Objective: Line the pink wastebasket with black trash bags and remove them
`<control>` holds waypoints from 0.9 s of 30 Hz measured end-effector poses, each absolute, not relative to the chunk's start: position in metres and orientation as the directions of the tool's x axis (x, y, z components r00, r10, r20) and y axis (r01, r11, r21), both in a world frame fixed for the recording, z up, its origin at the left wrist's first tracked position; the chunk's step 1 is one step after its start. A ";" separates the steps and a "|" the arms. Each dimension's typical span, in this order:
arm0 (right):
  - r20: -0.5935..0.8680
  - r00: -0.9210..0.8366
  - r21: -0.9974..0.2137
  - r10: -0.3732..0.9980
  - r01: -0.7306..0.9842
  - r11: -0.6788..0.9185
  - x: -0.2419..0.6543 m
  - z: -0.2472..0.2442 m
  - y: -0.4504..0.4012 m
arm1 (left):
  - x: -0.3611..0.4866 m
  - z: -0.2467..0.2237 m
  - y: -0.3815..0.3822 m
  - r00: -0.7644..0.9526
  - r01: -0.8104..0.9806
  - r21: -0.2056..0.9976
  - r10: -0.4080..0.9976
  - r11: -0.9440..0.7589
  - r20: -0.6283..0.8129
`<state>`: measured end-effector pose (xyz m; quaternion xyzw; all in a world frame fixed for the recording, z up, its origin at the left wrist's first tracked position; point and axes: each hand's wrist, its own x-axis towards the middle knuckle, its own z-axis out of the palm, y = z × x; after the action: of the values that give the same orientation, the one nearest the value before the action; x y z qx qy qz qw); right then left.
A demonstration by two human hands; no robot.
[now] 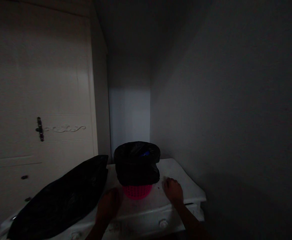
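Observation:
A pink basket [137,192] with slotted sides stands on top of a white dresser [140,208]. A black plastic bag [137,173] lines it and folds down over the rim. Something small and blue [145,153] shows inside the bag's opening. My right hand [173,190] rests on the dresser top to the right of the basket, its fingers curled in and nothing visible in them. To the basket's left is my left hand [108,204], close beside a second black plastic bag [65,200] spread flat over the dresser's left side. Darkness hides the left fingers.
A tall white wardrobe [68,83] with a dark handle [40,129] stands at the left. The grey wall [223,100] runs along the right side of the dresser. A round knob [163,223] sticks out of the dresser's front. The room is dim.

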<state>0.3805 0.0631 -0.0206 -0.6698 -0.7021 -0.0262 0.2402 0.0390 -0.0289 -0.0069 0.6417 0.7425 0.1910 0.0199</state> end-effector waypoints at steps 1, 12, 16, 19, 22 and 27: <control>0.373 0.013 -0.287 0.928 0.953 0.102 0.380 -0.020 0.063 | 0.040 -0.006 -0.030 -0.178 0.947 0.302 0.961 0.109 0.210; 0.395 0.015 -0.289 0.919 0.951 0.109 0.381 -0.025 0.064 | 0.043 0.001 -0.034 -0.173 0.943 0.317 0.962 0.100 0.211; 0.373 0.005 -0.288 0.928 0.951 0.111 0.381 -0.022 0.063 | 0.043 0.001 -0.034 -0.180 0.944 0.313 0.961 0.108 0.210; 0.362 0.018 -0.289 0.932 0.953 0.094 0.380 -0.019 0.061 | 0.043 -0.001 -0.032 -0.181 0.945 0.310 0.958 0.107 0.223; 0.362 0.018 -0.285 0.932 0.954 0.092 0.379 -0.018 0.061 | 0.041 -0.006 -0.029 -0.202 0.937 0.330 0.951 0.119 0.232; 0.351 0.012 -0.283 0.936 0.955 0.093 0.380 -0.017 0.060 | 0.036 -0.015 -0.027 -0.183 0.931 0.355 0.950 0.085 0.253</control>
<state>0.3804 0.0604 -0.0173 -0.6730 -0.7024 -0.0197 0.2309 0.0360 -0.0265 -0.0151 0.6387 0.7363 0.2224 0.0212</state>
